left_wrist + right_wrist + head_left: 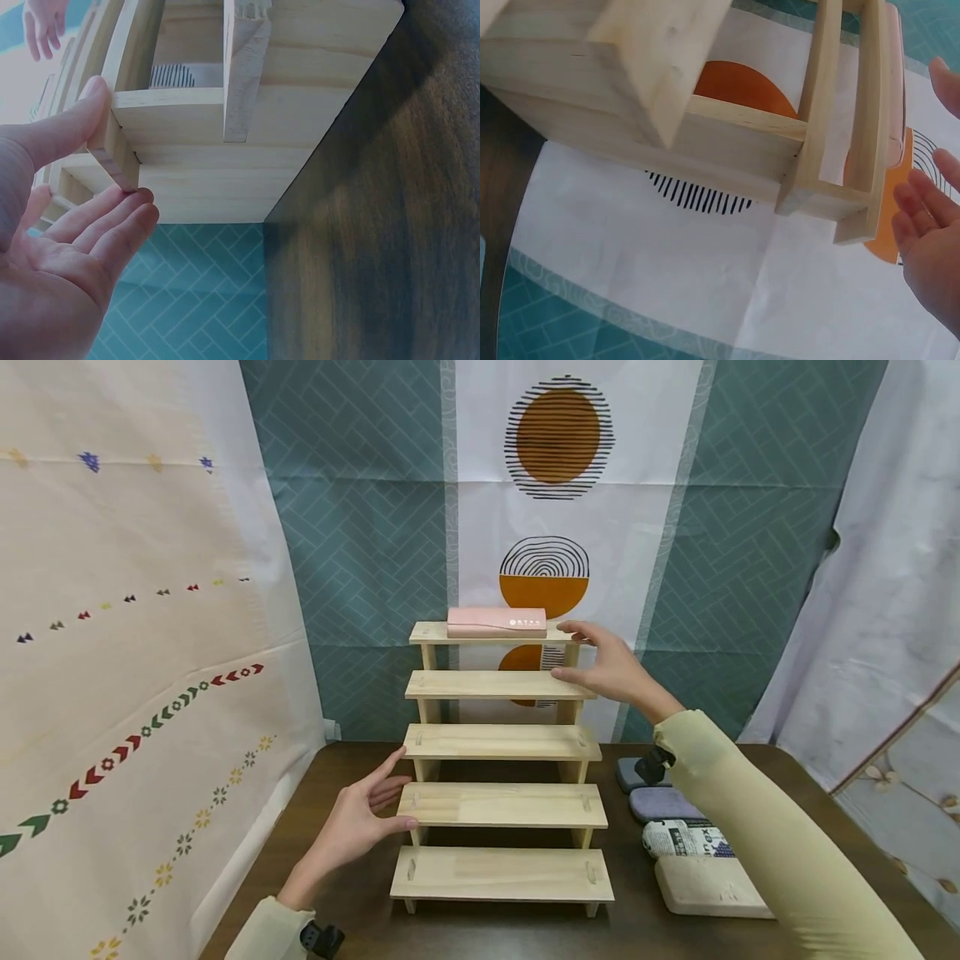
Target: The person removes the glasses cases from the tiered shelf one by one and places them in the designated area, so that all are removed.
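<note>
A pale wooden tiered stand (502,742) with several step-like boards stands on the table. My left hand (352,827) is at its left side; in the left wrist view the thumb and fingertips pinch the end of one board (120,154) from opposite edges. On the top board lies a closed pink case (497,623), perhaps a glasses case, with small white print. My right hand (611,664) is raised beside the right ends of the upper boards, fingers spread and holding nothing. The right wrist view shows that hand apart from the stand, near the pink case's end.
Right of the stand, under my right forearm, lie several cases in a column: a dark grey one (632,773), a purple one (663,803), a white printed one (686,838) and a beige one (708,887). Patterned cloths (360,527) hang behind and at both sides.
</note>
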`<action>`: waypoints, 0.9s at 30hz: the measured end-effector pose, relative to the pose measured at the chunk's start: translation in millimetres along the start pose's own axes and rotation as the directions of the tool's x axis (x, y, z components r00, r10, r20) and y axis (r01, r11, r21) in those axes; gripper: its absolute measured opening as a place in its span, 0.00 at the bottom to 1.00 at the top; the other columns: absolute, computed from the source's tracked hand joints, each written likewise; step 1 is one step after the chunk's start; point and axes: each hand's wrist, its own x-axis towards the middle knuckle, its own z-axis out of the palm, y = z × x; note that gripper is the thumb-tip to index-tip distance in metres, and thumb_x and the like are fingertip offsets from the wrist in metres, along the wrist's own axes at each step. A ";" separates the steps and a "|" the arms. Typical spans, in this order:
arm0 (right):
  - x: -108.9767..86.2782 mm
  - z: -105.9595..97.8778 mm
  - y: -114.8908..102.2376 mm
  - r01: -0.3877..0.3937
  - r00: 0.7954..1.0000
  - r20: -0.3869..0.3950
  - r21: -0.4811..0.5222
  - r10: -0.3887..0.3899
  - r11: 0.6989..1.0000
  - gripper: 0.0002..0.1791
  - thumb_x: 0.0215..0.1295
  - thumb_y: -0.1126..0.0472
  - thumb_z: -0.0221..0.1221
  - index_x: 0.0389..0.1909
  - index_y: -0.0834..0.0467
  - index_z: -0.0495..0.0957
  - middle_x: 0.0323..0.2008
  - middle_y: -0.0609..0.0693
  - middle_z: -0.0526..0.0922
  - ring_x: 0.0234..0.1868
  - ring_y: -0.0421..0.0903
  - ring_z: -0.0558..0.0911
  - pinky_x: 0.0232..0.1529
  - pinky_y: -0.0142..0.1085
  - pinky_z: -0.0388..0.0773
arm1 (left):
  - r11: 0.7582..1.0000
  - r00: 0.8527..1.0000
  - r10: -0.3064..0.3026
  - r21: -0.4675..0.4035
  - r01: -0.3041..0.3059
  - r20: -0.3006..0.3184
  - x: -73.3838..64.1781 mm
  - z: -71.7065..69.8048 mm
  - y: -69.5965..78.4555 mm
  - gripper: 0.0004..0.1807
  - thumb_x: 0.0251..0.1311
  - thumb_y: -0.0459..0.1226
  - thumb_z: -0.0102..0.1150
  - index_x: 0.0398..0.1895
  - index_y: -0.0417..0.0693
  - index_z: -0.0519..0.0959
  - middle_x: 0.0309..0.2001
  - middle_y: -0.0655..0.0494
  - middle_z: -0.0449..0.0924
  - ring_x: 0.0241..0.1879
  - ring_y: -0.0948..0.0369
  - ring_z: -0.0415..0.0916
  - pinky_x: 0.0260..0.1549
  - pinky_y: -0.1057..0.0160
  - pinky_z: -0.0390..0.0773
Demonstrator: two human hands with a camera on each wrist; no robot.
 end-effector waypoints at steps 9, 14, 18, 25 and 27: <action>31.2 0.2 -0.9 -0.068 0.997 0.030 0.044 0.067 0.997 0.41 0.67 0.57 0.73 0.77 0.58 0.67 0.75 0.59 0.67 0.74 0.65 0.64 0.74 0.64 0.61 | 1.000 1.000 -0.006 0.000 0.006 0.001 -0.2 0.5 0.7 0.58 0.51 0.34 0.84 0.84 0.63 0.60 0.63 0.40 0.81 0.64 0.44 0.79 0.61 0.47 0.79; 49.7 0.7 -2.2 -0.101 0.994 0.046 0.058 0.098 0.993 0.43 0.66 0.56 0.74 0.78 0.58 0.66 0.75 0.58 0.67 0.74 0.61 0.64 0.76 0.60 0.60 | 1.000 1.000 -0.001 0.012 0.001 -0.002 0.6 0.0 1.0 0.59 0.50 0.34 0.84 0.84 0.63 0.60 0.63 0.39 0.81 0.63 0.44 0.79 0.61 0.47 0.79; 62.9 1.8 -3.4 -0.122 0.990 0.074 0.049 0.118 0.991 0.43 0.66 0.55 0.73 0.79 0.56 0.65 0.75 0.56 0.68 0.72 0.60 0.66 0.74 0.61 0.63 | 1.000 1.000 -0.005 0.011 0.005 -0.002 0.6 -0.8 0.8 0.59 0.50 0.33 0.84 0.84 0.64 0.60 0.63 0.40 0.81 0.63 0.44 0.79 0.61 0.47 0.79; 77.1 5.1 -4.3 -0.110 0.985 0.142 0.095 0.096 0.989 0.41 0.70 0.60 0.70 0.79 0.61 0.64 0.72 0.59 0.70 0.69 0.59 0.69 0.75 0.55 0.66 | 1.000 1.000 -0.010 0.001 0.010 -0.002 -0.2 -0.4 1.1 0.59 0.50 0.33 0.84 0.84 0.63 0.60 0.63 0.41 0.81 0.63 0.44 0.79 0.61 0.48 0.79; 78.1 6.1 -4.4 -0.118 0.983 0.153 0.102 0.102 0.988 0.40 0.71 0.61 0.69 0.79 0.62 0.63 0.72 0.60 0.69 0.69 0.59 0.69 0.74 0.53 0.67 | 1.000 1.000 -0.008 -0.004 0.008 0.003 -0.3 -0.1 1.7 0.58 0.51 0.33 0.84 0.84 0.63 0.60 0.63 0.41 0.81 0.63 0.44 0.79 0.61 0.48 0.79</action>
